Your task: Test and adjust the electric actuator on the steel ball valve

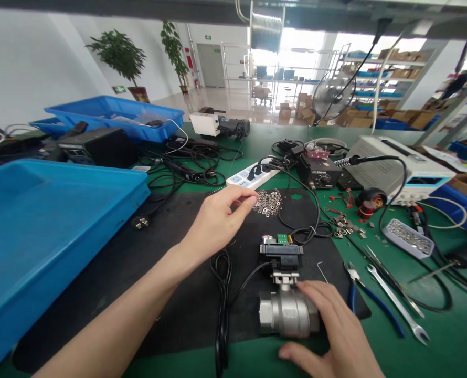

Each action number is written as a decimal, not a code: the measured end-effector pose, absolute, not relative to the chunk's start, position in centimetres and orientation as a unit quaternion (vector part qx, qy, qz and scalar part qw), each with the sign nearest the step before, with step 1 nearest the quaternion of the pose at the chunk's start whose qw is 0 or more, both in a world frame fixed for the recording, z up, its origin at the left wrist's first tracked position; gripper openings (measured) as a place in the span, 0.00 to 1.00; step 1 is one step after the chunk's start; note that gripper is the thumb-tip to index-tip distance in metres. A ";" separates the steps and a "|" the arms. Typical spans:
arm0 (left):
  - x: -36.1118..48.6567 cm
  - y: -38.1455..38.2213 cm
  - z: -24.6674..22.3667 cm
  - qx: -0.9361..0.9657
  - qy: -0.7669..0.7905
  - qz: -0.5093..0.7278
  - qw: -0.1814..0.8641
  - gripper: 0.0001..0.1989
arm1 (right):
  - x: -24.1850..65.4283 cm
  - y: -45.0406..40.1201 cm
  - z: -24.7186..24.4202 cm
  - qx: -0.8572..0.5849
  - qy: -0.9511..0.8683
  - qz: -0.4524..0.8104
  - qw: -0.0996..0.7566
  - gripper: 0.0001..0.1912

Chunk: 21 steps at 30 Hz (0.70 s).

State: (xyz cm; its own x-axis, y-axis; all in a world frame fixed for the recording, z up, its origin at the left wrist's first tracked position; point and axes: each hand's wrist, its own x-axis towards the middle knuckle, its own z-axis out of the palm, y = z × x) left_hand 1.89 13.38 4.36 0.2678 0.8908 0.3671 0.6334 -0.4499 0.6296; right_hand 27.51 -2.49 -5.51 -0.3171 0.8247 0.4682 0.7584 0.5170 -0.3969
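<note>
Left hand [220, 218]: I see my thumb and fingertips drawn together just beside the loose pile of small silver metal rings [271, 203]; I can't tell from here whether anything is pinched between them.
Right hand [338, 328]: fingers and thumb spread apart around the right end of the valve; contact is unclear to me.
Valve: the silver metal ball valve [290, 315] lies near the front edge of the black mat [170, 226], its neck rising to a black housing [283, 257] topped by a small green circuit board [282, 239].
Cable: a bundled black cable [222, 315] runs left of the valve.
Tools: blue-handled pliers [383, 310] and a silver open-ended spanner [396, 302] lie on the green worktop [449, 336], right of my right hand.
</note>
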 end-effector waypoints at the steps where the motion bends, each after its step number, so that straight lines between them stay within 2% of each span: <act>1: 1.2 14.1 4.1 0.783 0.509 0.323 0.154 0.14 | 27.7 -2.5 -5.4 -0.491 -0.803 0.052 0.334 0.37; 5: 0.2 16.6 1.9 0.823 0.503 0.233 0.123 0.08 | 28.3 -2.5 -5.1 -0.508 -0.772 0.058 0.378 0.24; 8: 1.4 18.0 -0.1 0.841 0.492 0.199 0.105 0.09 | 28.5 -2.6 -5.2 -0.517 -0.762 0.070 0.384 0.18; 14: 4.5 20.1 -3.0 0.861 0.472 0.166 0.091 0.11 | 28.9 -2.5 -6.2 -0.559 -0.734 0.086 0.377 0.15; 21: 4.7 20.9 -4.1 0.859 0.477 0.160 0.094 0.09 | 28.9 -2.4 -6.0 -0.571 -0.714 0.104 0.392 0.11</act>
